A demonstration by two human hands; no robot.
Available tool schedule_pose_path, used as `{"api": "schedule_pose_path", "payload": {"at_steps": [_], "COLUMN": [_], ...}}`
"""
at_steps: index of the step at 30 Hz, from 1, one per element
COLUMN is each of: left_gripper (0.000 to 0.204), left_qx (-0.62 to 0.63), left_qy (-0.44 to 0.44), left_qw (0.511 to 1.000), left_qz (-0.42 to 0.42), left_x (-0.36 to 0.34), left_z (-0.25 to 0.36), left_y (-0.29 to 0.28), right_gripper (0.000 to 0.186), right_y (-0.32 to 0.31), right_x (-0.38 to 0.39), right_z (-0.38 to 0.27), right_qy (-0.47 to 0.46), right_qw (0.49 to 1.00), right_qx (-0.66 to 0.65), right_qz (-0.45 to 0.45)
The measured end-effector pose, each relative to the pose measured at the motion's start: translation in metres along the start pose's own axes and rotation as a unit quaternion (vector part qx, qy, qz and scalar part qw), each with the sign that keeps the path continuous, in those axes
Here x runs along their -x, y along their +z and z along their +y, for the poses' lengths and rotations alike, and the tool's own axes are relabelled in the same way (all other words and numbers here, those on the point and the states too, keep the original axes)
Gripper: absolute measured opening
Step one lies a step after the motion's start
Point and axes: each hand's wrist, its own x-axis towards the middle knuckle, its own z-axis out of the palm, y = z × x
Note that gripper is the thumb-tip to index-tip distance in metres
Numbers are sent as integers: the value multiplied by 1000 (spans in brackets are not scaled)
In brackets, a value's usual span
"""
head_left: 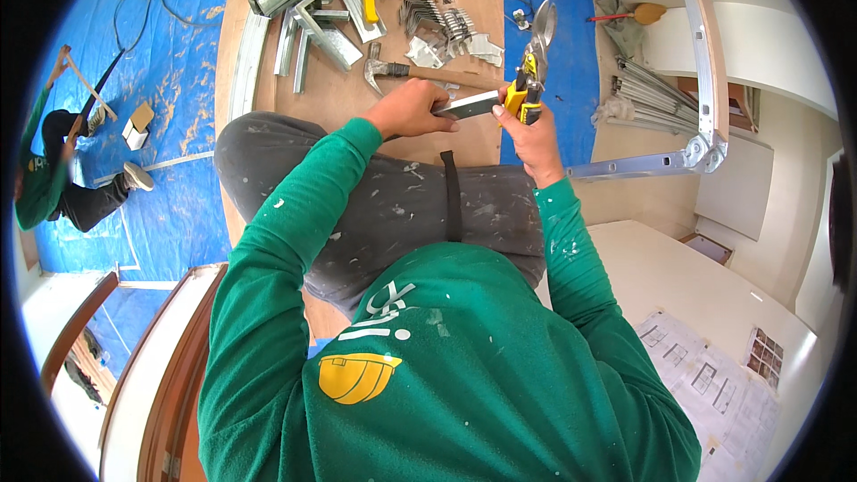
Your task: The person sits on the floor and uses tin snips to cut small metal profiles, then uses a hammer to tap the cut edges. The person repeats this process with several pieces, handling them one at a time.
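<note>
Near claw hammer point(437, 77), L hand point(409, 111) & R hand point(534, 138) (w/ tin snips point(532, 64)) curl closed on metal channel point(471, 106), prob. light, stiff; hold ends.

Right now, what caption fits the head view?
Left hand and right hand hold a metal profile, the right also gripping tin snips, near a claw hammer.

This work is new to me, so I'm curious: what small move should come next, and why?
Perhaps turn the snips in the right hand toward the metal strip, since the blades point away from it while the left hand holds one end.
</note>
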Motion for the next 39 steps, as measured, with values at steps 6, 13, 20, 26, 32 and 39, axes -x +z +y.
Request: {"api": "schedule_pose_path", "payload": {"at_steps": [6, 13, 20, 26, 32, 39], "left_gripper": [42, 48, 41, 40, 50, 49], "left_qx": [97, 101, 7, -35, -112, -141], "left_qy": [17, 56, 122, 136, 197, 252], "left_qw": [995, 993, 993, 990, 974, 957], "left_qz": [-6, 28, 0, -18, -11, 25], "left_x": [-1, 1, 8, 13, 15, 19], "left_z": [-1, 2, 5, 11, 12, 25], "left_y": [2, -2, -6, -8, -6, -6], "right_gripper": [29, 33, 34, 40, 43, 38], "right_y": [-7, -15, -7, -3, 2, 3], "right_x": [-3, 17, 53, 69, 79, 86], "right_z": [-2, 1, -6, -4, -2, -17], "right_qy": [32, 51, 115, 148, 167, 196], "right_qw": [999, 992, 953, 934, 918, 904], "right_qx": [-44, -105, -269, -308, -348, -367], "right_qz": [-6, -35, -75, -101, -93, -96]}}
